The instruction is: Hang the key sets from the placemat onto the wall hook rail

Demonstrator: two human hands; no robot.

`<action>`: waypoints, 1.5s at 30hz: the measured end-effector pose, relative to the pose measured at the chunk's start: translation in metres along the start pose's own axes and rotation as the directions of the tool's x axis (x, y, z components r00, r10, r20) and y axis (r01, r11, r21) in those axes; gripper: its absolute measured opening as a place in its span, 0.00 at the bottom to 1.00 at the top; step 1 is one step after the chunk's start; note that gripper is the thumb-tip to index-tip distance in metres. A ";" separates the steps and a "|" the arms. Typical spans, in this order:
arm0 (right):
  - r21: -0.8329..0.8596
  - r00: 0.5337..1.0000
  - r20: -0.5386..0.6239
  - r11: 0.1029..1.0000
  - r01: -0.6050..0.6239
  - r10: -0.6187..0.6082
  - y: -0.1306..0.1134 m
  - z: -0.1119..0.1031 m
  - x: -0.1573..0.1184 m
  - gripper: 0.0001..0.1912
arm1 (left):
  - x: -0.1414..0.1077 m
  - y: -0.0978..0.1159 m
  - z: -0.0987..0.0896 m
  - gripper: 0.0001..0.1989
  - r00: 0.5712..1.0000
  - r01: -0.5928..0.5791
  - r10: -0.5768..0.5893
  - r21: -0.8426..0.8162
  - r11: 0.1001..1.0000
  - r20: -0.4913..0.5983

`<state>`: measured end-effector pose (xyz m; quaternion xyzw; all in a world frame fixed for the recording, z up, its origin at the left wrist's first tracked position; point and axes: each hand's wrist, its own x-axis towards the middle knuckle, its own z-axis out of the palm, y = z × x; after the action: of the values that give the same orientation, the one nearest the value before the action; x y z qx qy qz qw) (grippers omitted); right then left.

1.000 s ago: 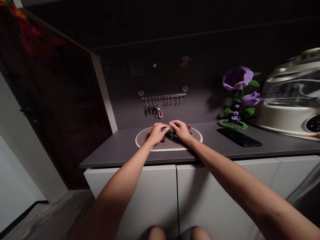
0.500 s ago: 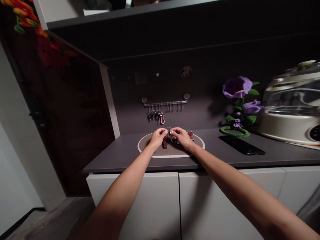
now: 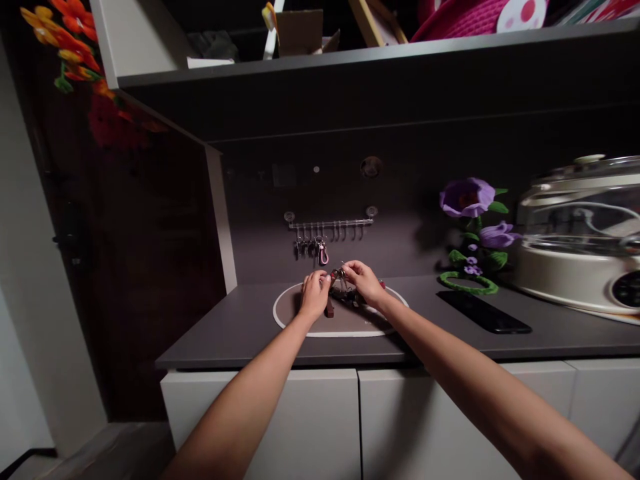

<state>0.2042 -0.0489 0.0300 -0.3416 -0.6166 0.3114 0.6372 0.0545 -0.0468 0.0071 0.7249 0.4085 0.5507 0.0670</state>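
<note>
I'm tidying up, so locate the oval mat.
In the head view, the oval mat lies centrally on the counter, beneath the left hand and right hand, below the hook rail, left of the black phone.

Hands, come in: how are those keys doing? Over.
Right hand pinching keys above oval mat. Left hand beside them, grip unclear. Black phone lies apart from both hands.

Your bare forearms [image 3: 260, 383] stretch forward and converge, your left hand [image 3: 315, 295] back-up with bent fingers, your right hand [image 3: 365, 283] just beside it, thumb and fingertips pinched.
</note>
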 end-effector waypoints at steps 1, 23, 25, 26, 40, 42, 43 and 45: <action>0.034 1.000 -0.011 0.999 -0.015 0.015 -0.001 0.001 0.006 0.14 | 0.000 0.000 0.000 0.11 1.000 0.000 0.000 0.039 0.999 -0.009; 0.363 0.923 -0.261 0.915 -0.177 0.283 -0.007 0.032 0.118 0.08 | 0.006 -0.017 0.003 0.12 0.998 0.041 -0.047 0.147 0.988 0.040; 0.385 0.917 -0.267 0.905 -0.179 0.295 -0.006 0.033 0.120 0.08 | 0.006 -0.018 0.004 0.11 0.998 0.046 -0.052 0.144 0.988 0.040; 0.394 0.916 -0.268 0.902 -0.179 0.299 -0.005 0.033 0.121 0.08 | 0.006 -0.018 0.004 0.11 0.998 0.049 -0.055 0.142 0.989 0.041; 0.363 0.924 -0.227 0.907 -0.212 0.307 0.006 0.027 0.115 0.07 | 0.006 -0.017 0.002 0.11 0.993 0.093 -0.101 0.131 0.987 0.054; 0.342 0.927 -0.231 0.916 -0.208 0.296 0.009 0.024 0.115 0.07 | 0.006 -0.017 0.002 0.11 0.991 0.112 -0.120 0.133 0.985 0.054; 0.329 0.927 -0.237 0.922 -0.204 0.290 0.010 0.023 0.116 0.07 | 0.006 -0.017 0.002 0.11 0.991 0.119 -0.127 0.133 0.984 0.052; 0.301 0.928 -0.253 0.934 -0.193 0.273 0.013 0.021 0.117 0.06 | 0.007 -0.018 0.002 0.11 0.989 0.131 -0.138 0.133 0.982 0.045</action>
<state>0.1888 0.0556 0.0869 -0.3648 -0.4227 0.4131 0.7195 0.0475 -0.0296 0.0013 0.7130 0.4895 0.4974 0.0679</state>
